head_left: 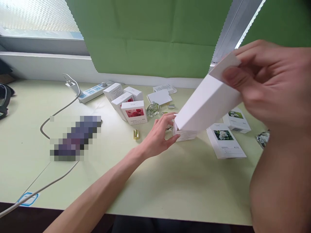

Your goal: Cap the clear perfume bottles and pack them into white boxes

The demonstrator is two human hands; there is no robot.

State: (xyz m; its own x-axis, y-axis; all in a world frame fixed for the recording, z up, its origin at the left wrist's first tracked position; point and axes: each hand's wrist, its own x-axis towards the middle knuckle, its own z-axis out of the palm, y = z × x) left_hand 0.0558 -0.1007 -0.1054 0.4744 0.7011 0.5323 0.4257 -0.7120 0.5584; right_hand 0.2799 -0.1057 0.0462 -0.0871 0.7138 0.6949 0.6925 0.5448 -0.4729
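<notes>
Near the middle of the table, my left hand grips a small white box from its left side, with the thumb at its near edge. Up at the right, my right hand pinches the top flap of a long folded white cardboard piece between thumb and fingers. The lower end of this piece meets the box's top; whether it reaches inside cannot be seen. Behind my left hand lies a round glass perfume bottle. A gold cap stands left of that hand.
Several white boxes with red flower pictures stand at the back. Flat cartons with white flowers lie right, by another glass bottle. A power strip, a cable and a blurred-out dark object occupy the left.
</notes>
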